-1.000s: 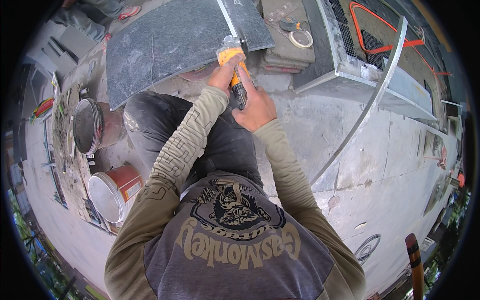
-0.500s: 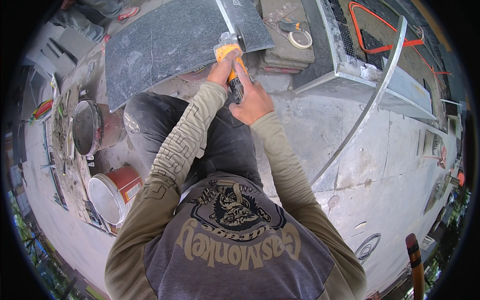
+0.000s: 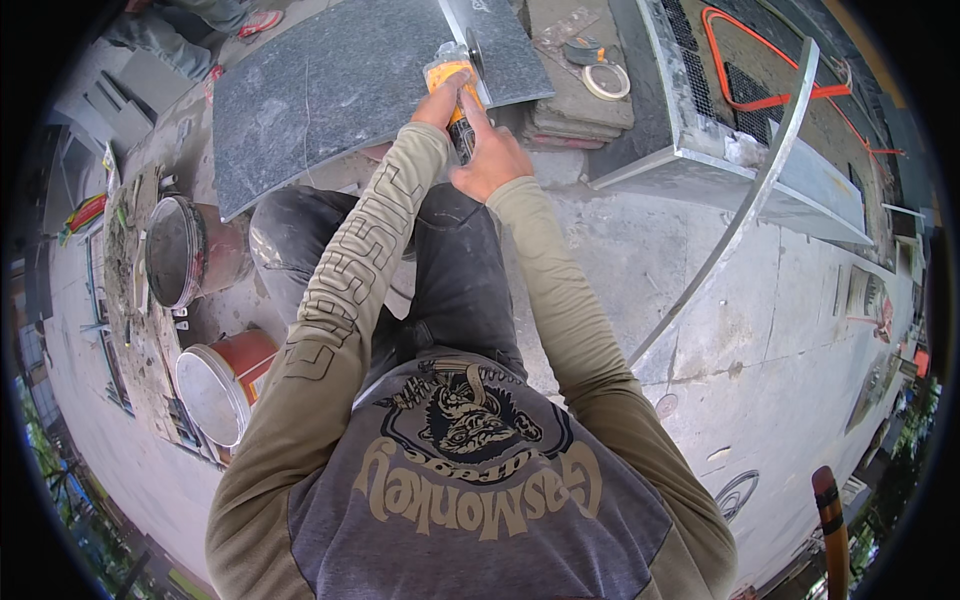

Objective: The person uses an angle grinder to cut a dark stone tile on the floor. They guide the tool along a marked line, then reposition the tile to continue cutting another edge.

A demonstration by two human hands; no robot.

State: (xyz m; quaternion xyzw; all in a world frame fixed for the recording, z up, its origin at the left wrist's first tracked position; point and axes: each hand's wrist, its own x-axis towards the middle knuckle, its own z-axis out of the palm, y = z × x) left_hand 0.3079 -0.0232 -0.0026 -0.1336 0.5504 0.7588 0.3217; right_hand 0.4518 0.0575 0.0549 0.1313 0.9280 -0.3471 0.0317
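Both my hands grip an orange-and-black angle grinder [image 3: 448, 73] over a dark grey stone slab [image 3: 300, 105]. My left hand [image 3: 436, 106] is closed round its front part; my right hand [image 3: 494, 160] wraps the black rear body. The grinder's disc [image 3: 474, 52] stands upright on the right side of the tool, at the slab. Whether its edge is in the stone, I cannot tell. A pale straight strip [image 3: 453, 22] runs from the disc toward the slab's far edge; whether it is a bar or a cut gap is unclear.
Two buckets [image 3: 212, 395] lie at the left beside a dirty board [image 3: 130, 290]. A tape roll [image 3: 606, 81] rests on stacked slabs right of the work. A long curved metal strip [image 3: 735, 225] crosses the right side. Another person's legs [image 3: 180, 40] show at the far left.
The grinder and both my hands have moved slightly away from me and a little left, along the pale strip. Both hands keep their grip.
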